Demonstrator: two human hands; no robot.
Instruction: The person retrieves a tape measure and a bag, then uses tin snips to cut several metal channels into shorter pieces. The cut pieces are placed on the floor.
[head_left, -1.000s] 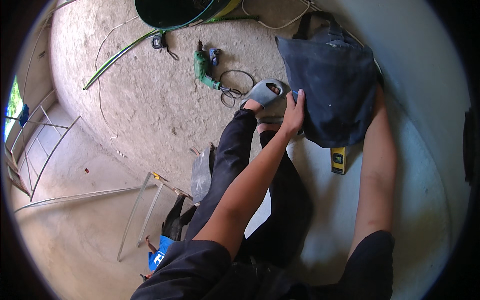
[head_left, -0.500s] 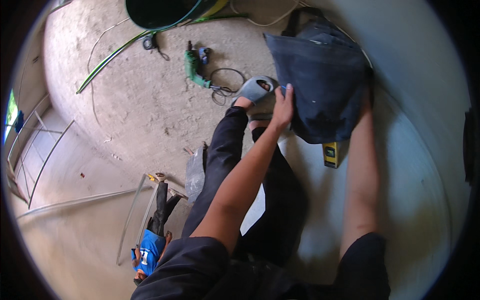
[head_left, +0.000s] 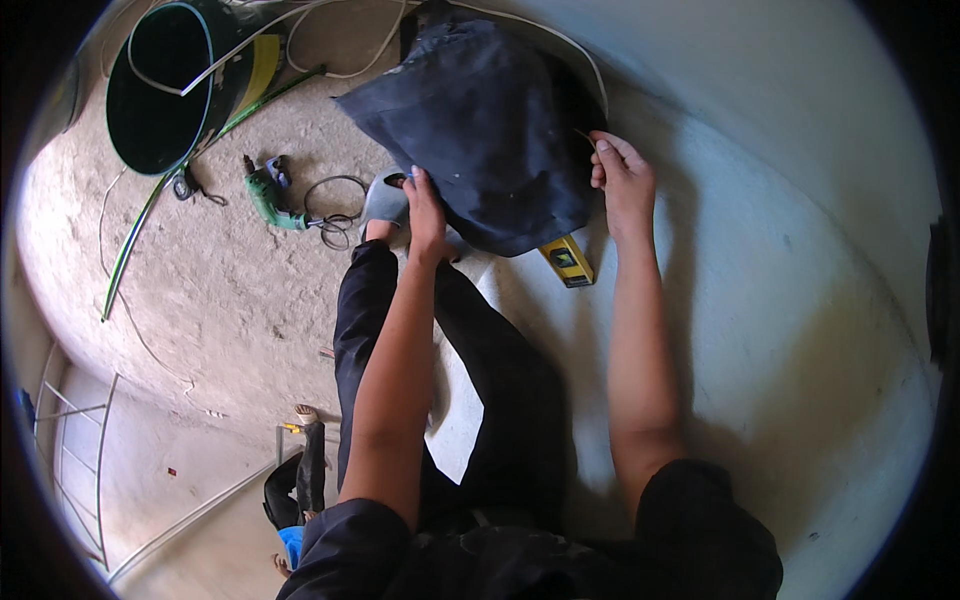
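A dark blue cloth bag point(head_left: 500, 130) slumps on the floor against the pale wall. At its left edge is my left hand point(head_left: 427, 215), closed on the cloth with the thumb up; the fingertips are partly hidden. On the bag's other side, my right hand point(head_left: 625, 185) is raised just clear of the cloth. Its thumb and fingers pinch a thin orange-brown stick point(head_left: 584, 135), too small to name more exactly. From under the bag's near edge pokes a yellow spirit level point(head_left: 567, 262).
A green corded drill point(head_left: 268, 198) lies left of my grey shoe point(head_left: 385, 203). Beyond it are a small black coil point(head_left: 182, 185), a green-black strip point(head_left: 130, 245) and a large dark bucket point(head_left: 150, 115) on its side. Another person point(head_left: 308, 470) is at lower left, near a metal frame point(head_left: 85, 450).
My right hand has come out from behind the bag, now pinching the thin stick. My left hand stays at the bag's edge. The view has shifted, moving the scene leftward.
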